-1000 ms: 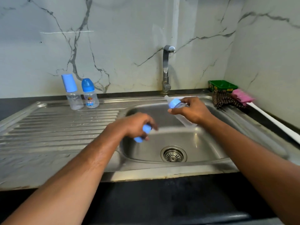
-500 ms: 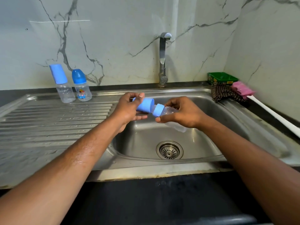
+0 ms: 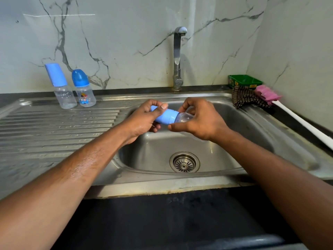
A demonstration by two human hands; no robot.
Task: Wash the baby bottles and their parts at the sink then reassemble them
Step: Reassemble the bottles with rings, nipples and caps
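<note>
Cap (image 3: 163,117) now seated on bottle (image 3: 184,117); 0.5 s ago there was a gap between them. Left hand (image 3: 144,120) fingers wrapped round cap, right hand (image 3: 198,120) fingers clamped on bottle, held sideways over sink (image 3: 225,154). Two capped bottles (image 3: 72,87) unmoved on drainboard.

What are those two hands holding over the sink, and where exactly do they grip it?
One baby bottle, held sideways. The left hand grips its blue cap; the right hand grips the clear body.
</note>
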